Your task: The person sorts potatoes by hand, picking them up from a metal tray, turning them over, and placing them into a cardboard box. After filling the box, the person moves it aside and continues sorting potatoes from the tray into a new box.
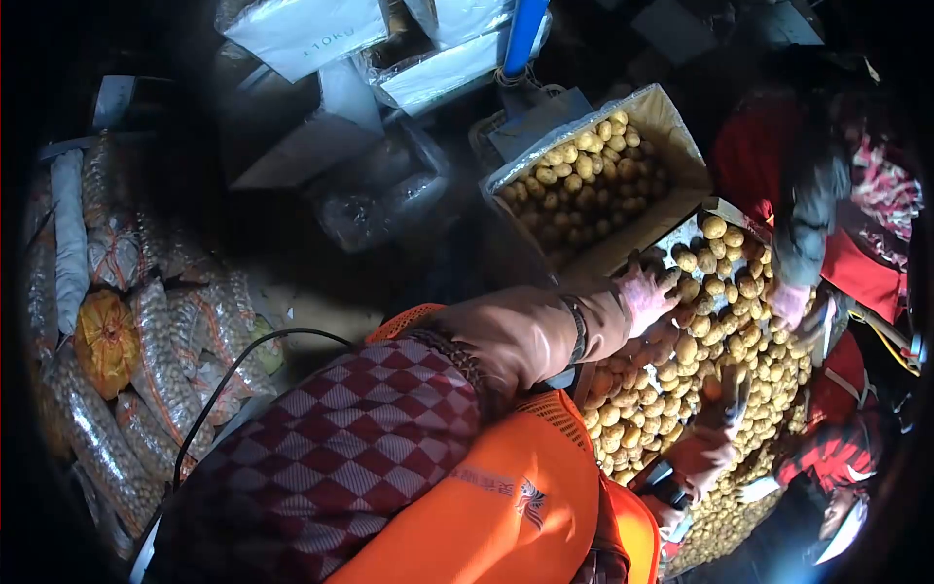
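Many potatoes [686, 348] cover a sorting surface at the right. My left hand [645, 295], in a pink glove with dark, dirty fingertips, reaches over the upper left part of them beside an open carton [637, 231]; its fingers are apart and no potato shows in its grip. Lower down, my right hand [730, 404] is over the potatoes, fingers stretched out and partly blurred. A reddish potato [712, 387] lies close beside those fingers. The carton, lined with clear plastic, holds potatoes.
Across the potatoes, a co-worker's pink-gloved hand [789, 302] touches them. Another person in a red checked sleeve [827, 454] reaches in at lower right. Clear bags of potatoes [161, 360] are piled at left. White cartons [311, 34] and a blue post [525, 37] stand at the top.
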### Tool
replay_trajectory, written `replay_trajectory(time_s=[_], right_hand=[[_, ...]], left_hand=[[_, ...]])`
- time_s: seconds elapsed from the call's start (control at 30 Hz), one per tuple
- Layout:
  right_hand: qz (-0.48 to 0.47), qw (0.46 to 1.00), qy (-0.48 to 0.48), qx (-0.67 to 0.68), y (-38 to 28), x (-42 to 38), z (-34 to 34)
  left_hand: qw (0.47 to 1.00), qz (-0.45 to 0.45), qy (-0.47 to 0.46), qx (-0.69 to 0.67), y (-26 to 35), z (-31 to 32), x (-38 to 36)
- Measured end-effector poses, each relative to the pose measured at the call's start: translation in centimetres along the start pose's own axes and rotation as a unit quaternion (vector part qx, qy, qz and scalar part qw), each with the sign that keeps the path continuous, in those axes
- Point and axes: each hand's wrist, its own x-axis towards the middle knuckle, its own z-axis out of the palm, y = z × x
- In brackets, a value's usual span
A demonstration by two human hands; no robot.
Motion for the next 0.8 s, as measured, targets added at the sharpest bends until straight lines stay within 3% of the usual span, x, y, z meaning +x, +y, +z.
replay_trajectory(time_s=[0.13, 0.23, 0.27, 0.67, 0.8], right_hand=[[0.020, 1.000, -0.002, 0.007, -0.1, -0.9, 0.1], [0.028, 1.000, -0.001, 0.006, -0.1, -1.1, 0.3], [0.029, 1.000, -0.001, 0.006, 0.0, -1.2, 0.3], [0.057, 0.998, 0.014, 0.035, 2.1, -4.3, 1.9], [0.058, 0.997, 0.019, 0.048, 2.8, -5.5, 2.7]], left_hand=[[0.997, 0.006, 0.079, 0.012, -0.2, 0.5, -0.7], [1.000, 0.007, 0.002, -0.006, -0.2, -1.3, -0.9], [0.999, 0.009, 0.020, 0.035, -0.2, 1.0, -0.2], [1.000, -0.001, -0.028, 0.012, 0.1, 1.0, 0.1], [0.999, -0.018, 0.026, 0.002, 0.3, 3.6, 0.8]])
